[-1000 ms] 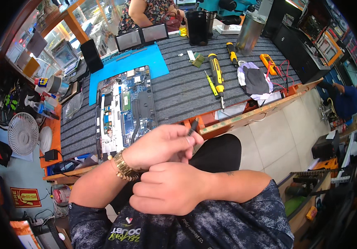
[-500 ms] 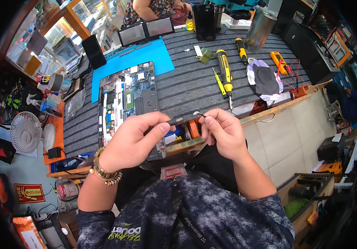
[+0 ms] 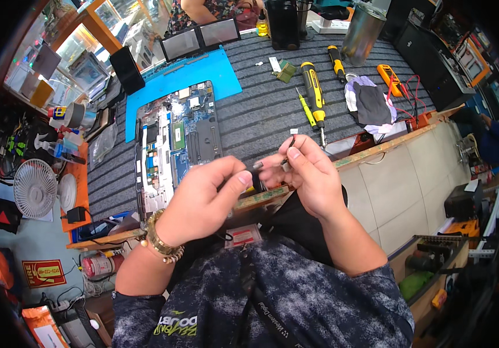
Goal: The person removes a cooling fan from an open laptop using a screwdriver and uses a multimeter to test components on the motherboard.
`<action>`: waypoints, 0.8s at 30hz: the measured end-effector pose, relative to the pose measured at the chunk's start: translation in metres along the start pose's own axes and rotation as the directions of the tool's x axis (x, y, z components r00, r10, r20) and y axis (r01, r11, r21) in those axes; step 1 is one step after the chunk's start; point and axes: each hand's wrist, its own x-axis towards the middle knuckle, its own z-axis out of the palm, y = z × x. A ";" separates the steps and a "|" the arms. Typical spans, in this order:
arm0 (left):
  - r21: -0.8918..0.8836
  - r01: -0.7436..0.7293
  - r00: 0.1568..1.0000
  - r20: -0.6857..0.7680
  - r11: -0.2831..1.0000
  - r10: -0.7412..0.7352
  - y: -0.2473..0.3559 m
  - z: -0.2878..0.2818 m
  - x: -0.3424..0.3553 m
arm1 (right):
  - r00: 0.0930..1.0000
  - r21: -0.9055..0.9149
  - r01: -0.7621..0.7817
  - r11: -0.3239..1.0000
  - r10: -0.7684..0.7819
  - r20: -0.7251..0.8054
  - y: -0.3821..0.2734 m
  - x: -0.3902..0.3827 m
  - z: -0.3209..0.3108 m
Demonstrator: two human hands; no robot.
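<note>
My left hand point(image 3: 208, 194) is closed, thumb against forefinger, around a dark slim piece with a metallic-looking end point(image 3: 257, 166); most of it is hidden by the fingers. To its right, my right hand point(image 3: 314, 174) pinches a thin dark cable with a small white connector point(image 3: 294, 131) sticking up past the fingertips. Its lower fingers reach toward the end of the dark piece; whether they touch it I cannot tell. Left of both hands lies an opened laptop base point(image 3: 205, 139), with its blue circuit board, green memory module point(image 3: 178, 134) and ribbon cables exposed.
A blue mat point(image 3: 226, 75) lies partly under the laptop base on the ribbed grey bench. Farther right are a yellow-black electric screwdriver point(image 3: 313, 93), a slim green screwdriver point(image 3: 306, 109), a cloth point(image 3: 371, 104) and an orange multimeter point(image 3: 390, 79). An open drawer sits below the front edge.
My hands have come closer together, the left moving right. The white connector now points up from my right fingers, and those fingers have spread toward the dark piece.
</note>
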 end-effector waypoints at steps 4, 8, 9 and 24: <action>-0.072 -0.012 1.000 0.017 0.997 0.014 0.000 0.018 -0.003 | 0.996 0.082 0.088 0.993 -0.088 0.000 0.000 0.002 0.010; -0.124 0.014 1.000 -0.008 0.992 -0.015 -0.001 0.027 0.001 | 0.992 0.135 0.122 0.983 -0.122 -0.006 0.002 0.006 0.018; -0.141 0.038 0.999 0.007 0.989 -0.038 0.000 0.028 0.000 | 0.989 0.134 0.145 0.980 -0.143 -0.022 0.004 0.007 0.020; -0.174 -0.062 0.994 -0.101 0.983 0.045 -0.008 0.041 0.001 | 0.960 0.098 0.280 0.955 -0.279 -0.023 0.021 0.009 0.027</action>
